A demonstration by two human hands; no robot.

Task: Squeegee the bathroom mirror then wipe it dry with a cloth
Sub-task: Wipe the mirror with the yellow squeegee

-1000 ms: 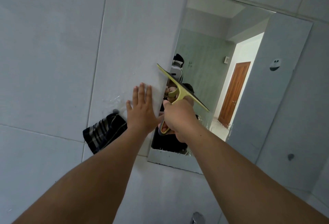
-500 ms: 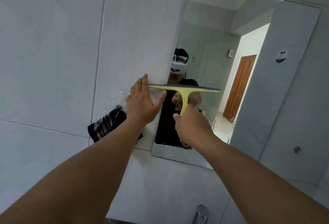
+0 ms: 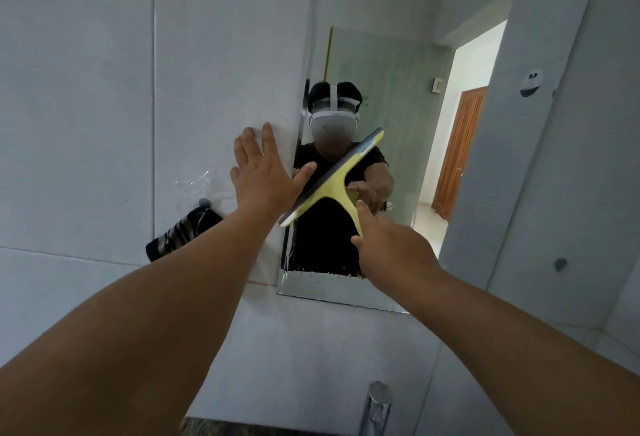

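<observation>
The mirror (image 3: pixel 467 145) hangs on the tiled wall ahead, with water drops along its lower edge. My right hand (image 3: pixel 391 248) grips the handle of a yellow squeegee (image 3: pixel 332 179), whose blade is tilted, its right end high and its left end low, in front of the glass. My left hand (image 3: pixel 266 172) lies flat with straight fingers on the wall tile at the mirror's left edge, its thumb touching the blade. A dark striped cloth (image 3: pixel 180 235) hangs from a hook (image 3: pixel 204 202) on the wall to the left, partly behind my left forearm.
A chrome tap (image 3: pixel 375 408) rises at the bottom, right of centre. A small dark hook (image 3: pixel 559 264) sits on the tile right of the mirror. Tiled wall fills the left side. The mirror reflects a person wearing a headset and a wooden door.
The squeegee blade turned from left-end-high through level to right-end-high. My left hand stayed flat on the wall by the mirror's edge. The view tilted so more of the mirror shows.
</observation>
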